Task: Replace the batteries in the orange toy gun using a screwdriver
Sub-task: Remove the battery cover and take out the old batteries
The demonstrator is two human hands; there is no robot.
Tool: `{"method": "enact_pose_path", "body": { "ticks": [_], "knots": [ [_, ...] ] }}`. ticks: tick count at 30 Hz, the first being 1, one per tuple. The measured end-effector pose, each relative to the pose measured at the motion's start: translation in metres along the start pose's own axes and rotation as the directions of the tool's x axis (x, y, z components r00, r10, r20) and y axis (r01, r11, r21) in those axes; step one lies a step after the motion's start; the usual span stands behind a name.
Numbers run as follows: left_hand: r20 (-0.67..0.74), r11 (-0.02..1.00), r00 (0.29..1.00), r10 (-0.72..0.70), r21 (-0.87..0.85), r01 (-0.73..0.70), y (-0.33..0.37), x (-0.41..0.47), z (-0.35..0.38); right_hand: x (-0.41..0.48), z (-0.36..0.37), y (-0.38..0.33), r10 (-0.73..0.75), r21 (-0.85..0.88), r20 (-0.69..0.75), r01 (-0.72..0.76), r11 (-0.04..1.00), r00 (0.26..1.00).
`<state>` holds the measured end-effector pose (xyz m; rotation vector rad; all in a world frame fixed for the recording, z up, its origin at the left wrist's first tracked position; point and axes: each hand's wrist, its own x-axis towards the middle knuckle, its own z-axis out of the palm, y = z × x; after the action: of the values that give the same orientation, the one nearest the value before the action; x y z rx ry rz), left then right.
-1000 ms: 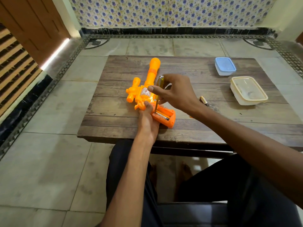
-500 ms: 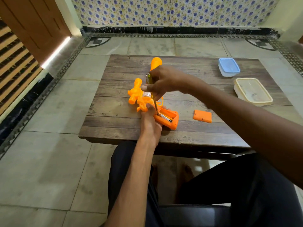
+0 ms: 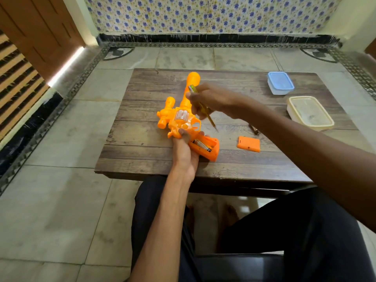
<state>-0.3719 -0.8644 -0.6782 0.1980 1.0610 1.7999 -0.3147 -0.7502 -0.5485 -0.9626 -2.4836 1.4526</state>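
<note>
Lying on its side on the wooden table [image 3: 142, 151], the orange toy gun [image 3: 175, 123] points its barrel away from the person. The left hand [image 3: 184, 153] grips it at the handle, fingers wrapped under, thumb on top. The handle's open battery compartment [image 3: 213, 151] holds a battery [image 3: 201, 144]. The right hand [image 3: 213, 100] pinches a yellow screwdriver [image 3: 209, 119], tip slanting down just above the table beside the gun. An orange cover [image 3: 248, 143] and a loose battery [image 3: 254, 129] lie to the right. Farther right sit a blue-lidded box [image 3: 280, 82], closed, and an open cream tub [image 3: 309, 112] that looks possibly empty, though glare blurs its bottom.
</note>
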Motion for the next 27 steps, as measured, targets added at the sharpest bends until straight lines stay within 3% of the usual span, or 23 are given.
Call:
{"method": "enact_pose_path", "body": {
  "ticks": [1,3,6,12,23,27],
  "knots": [
    [-0.003,1.0,1.0,-0.004,-0.008,0.004,0.0,0.0,0.0,-0.007,-0.001,0.005,0.006,-0.041,0.043,-0.004,0.999,0.999],
    [-0.011,1.0,1.0,-0.009,-0.001,0.009,0.0,-0.002,0.001,-0.022,0.001,0.016,-0.031,-0.295,0.099,0.059,0.954,0.995],
    [-0.007,1.0,1.0,0.007,0.002,-0.007,0.001,-0.004,0.003,-0.04,0.014,0.03,-0.199,-0.588,0.186,0.271,0.762,0.962],
    [-0.005,1.0,1.0,-0.023,-0.002,0.023,0.001,-0.007,0.004,-0.056,0.024,0.039,-0.275,-0.654,0.196,0.335,0.679,0.941],
    [0.041,0.998,0.997,-0.062,-0.018,0.063,0.004,-0.01,0.004,-0.047,0.024,0.036,-0.368,-0.58,0.178,0.399,0.71,0.913],
    [0.041,0.998,0.997,-0.061,-0.032,0.063,0.005,-0.01,0.005,-0.053,0.03,0.039,-0.387,-0.602,0.033,0.327,0.728,0.922]
  ]
}}
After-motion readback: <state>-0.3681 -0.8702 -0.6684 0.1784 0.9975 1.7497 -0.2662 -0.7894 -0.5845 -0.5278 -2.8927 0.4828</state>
